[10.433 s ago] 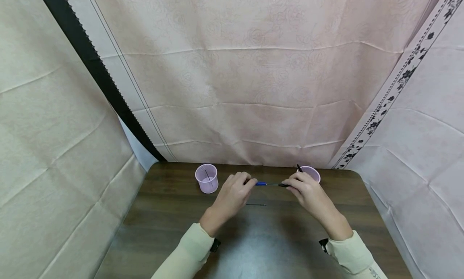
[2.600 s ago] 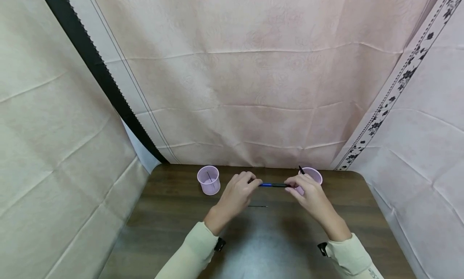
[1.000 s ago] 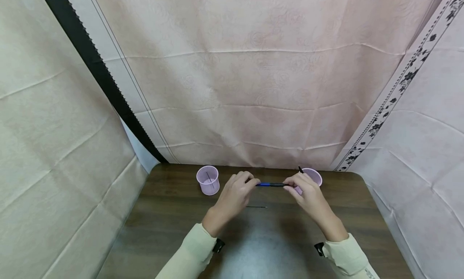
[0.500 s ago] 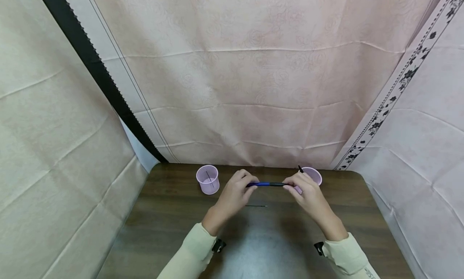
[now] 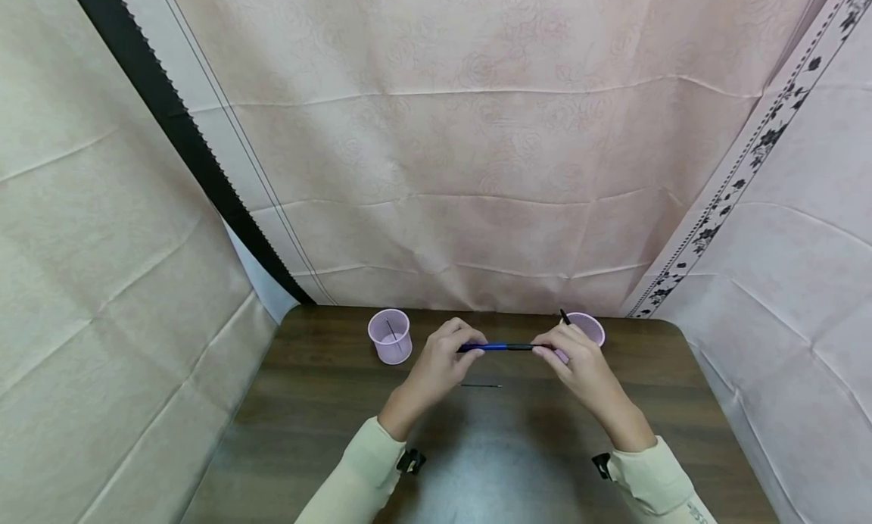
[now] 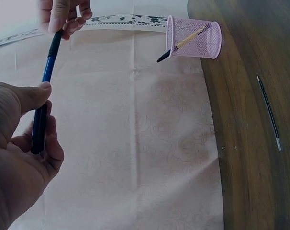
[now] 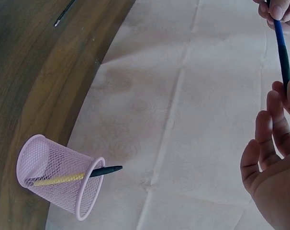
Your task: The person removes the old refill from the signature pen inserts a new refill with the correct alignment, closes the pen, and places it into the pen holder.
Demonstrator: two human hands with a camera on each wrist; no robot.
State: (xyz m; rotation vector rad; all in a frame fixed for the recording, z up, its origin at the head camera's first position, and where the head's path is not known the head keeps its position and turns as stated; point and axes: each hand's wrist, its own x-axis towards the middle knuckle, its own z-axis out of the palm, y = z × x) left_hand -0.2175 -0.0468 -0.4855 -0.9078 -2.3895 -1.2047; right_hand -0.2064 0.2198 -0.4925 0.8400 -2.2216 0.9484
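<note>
Both hands hold a blue pen with a black grip section [image 5: 500, 347] level above the table's far part. My left hand [image 5: 439, 361] pinches its blue end between thumb and fingers; the dark butt end lies over the fingers in the left wrist view. The black tip end is pinched by my right hand [image 5: 579, 369], and the tip itself is hidden in the fingertips. Blue barrel and black section [image 6: 54, 45] meet without a visible gap. Below the pen, a thin dark pen refill [image 6: 269, 112] lies on the table.
A lilac mesh cup [image 5: 390, 351] at back left has a thin dark stick inside. Behind my right hand, another lilac mesh cup [image 7: 59, 163] holds a yellow-and-black pen [image 7: 61, 179]. Cloth [image 5: 477, 206] hangs at the wooden table's [image 5: 490, 463] back edge and sides.
About ten seconds ago a thin refill showed between the separated blue and black parts; they now sit together. Since one second ago, the left fingers have shifted, exposing more of the blue end.
</note>
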